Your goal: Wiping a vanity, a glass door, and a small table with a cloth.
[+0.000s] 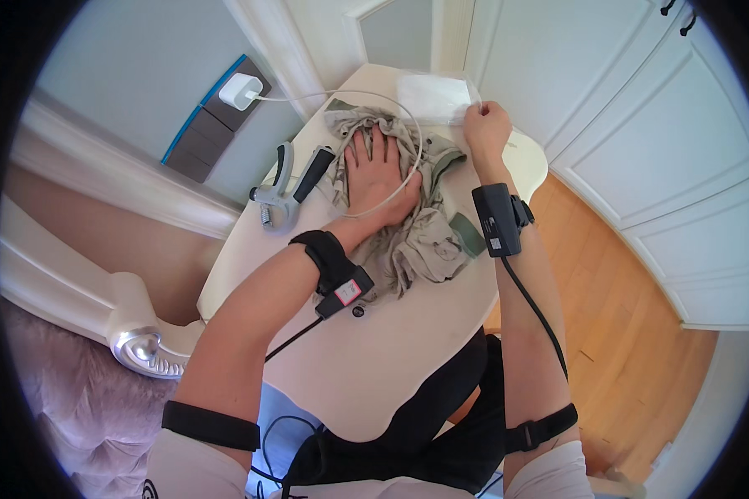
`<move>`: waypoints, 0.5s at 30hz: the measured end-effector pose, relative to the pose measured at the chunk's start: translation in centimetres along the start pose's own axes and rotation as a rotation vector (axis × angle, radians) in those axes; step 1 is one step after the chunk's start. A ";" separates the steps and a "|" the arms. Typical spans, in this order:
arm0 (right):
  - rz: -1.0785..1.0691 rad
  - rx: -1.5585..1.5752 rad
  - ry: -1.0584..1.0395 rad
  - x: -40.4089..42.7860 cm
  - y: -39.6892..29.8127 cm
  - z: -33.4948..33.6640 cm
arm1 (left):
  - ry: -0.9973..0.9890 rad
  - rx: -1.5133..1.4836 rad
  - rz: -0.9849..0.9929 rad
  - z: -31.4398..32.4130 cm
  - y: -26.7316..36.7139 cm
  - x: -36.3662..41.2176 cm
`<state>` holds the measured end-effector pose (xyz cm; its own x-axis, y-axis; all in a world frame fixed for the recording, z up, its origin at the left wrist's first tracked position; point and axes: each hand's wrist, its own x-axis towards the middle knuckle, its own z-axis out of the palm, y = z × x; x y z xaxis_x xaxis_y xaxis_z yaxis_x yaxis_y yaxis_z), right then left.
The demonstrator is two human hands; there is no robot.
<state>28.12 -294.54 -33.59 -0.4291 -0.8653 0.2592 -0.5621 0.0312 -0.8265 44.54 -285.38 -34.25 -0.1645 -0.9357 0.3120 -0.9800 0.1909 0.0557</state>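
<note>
A crumpled grey-beige patterned cloth garment [424, 243] with green trim lies on a small cream table [349, 374]. My left hand [377, 178] presses flat on it with fingers spread. At the table's back right, my right hand [488, 128] pinches the edge of a clear plastic packet [437, 98] with white contents. A white cable [419, 140] loops over the garment and my left hand. Left of the garment lies a grey and black hand-grip exerciser [290, 190] with a metal spring. A small black round object [358, 311] sits near the garment's lower edge.
A white charger [241, 92] is plugged into the wall panel [203, 131] at the left. White cabinet doors [674, 125] stand to the right, above a wooden floor [599, 337]. A tufted mauve bed or seat [93, 399] with a carved cream frame is at the lower left.
</note>
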 end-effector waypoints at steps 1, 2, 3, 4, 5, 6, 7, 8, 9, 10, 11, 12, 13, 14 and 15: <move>0.006 -0.007 0.010 -0.1 0.9 -0.7 | -0.038 -0.015 0.036 0.3 0.1 0.6; 0.076 0.144 0.089 -0.5 2.2 -1.4 | -0.074 -0.033 0.073 0.9 0.2 1.5; 0.143 0.313 0.154 -1.6 1.9 -2.0 | -0.073 -0.027 0.073 1.4 -1.0 2.3; 0.213 0.394 0.117 -2.3 2.3 -4.2 | -0.069 -0.022 0.062 1.9 -2.1 3.4; 0.286 0.473 0.068 -4.1 1.5 -6.9 | -0.072 -0.016 0.042 2.5 -3.6 4.2; 0.220 0.568 0.070 -5.3 3.7 -9.1 | -0.053 -0.009 -0.003 3.2 -4.3 5.2; 0.150 0.643 0.090 -6.4 6.2 -12.7 | -0.035 -0.024 -0.034 3.7 -3.8 6.5; 0.186 0.696 0.114 -8.4 6.9 -14.9 | -0.049 -0.010 -0.042 4.1 -4.8 7.6; 0.251 0.678 0.101 -10.2 8.6 -17.4 | -0.056 0.023 -0.125 4.2 -5.7 8.7; 0.309 0.664 0.156 -12.4 10.6 -20.9 | -0.061 0.027 -0.187 4.6 -4.9 10.1; 0.376 0.586 0.171 -14.9 12.9 -24.4 | -0.070 0.015 -0.170 4.7 -3.9 11.3; 0.429 0.558 0.204 -17.5 14.4 -27.4 | -0.096 -0.002 -0.216 4.6 -3.0 12.4; 0.489 0.518 0.220 -20.4 16.0 -30.3 | -0.120 -0.020 -0.264 4.9 -2.5 13.5; 0.531 0.513 0.254 -23.0 16.7 -32.2 | -0.117 -0.005 -0.268 6.5 -4.6 15.0; 0.569 0.518 0.279 -25.1 17.2 -33.5 | -0.077 0.149 -0.177 8.8 -8.5 17.0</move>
<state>5.56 -255.51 -37.61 -0.7488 -0.6283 -0.2111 0.1636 0.1334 -0.9775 49.12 -305.49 -37.73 0.0085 -0.9716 0.2363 -0.9991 -0.0182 -0.0392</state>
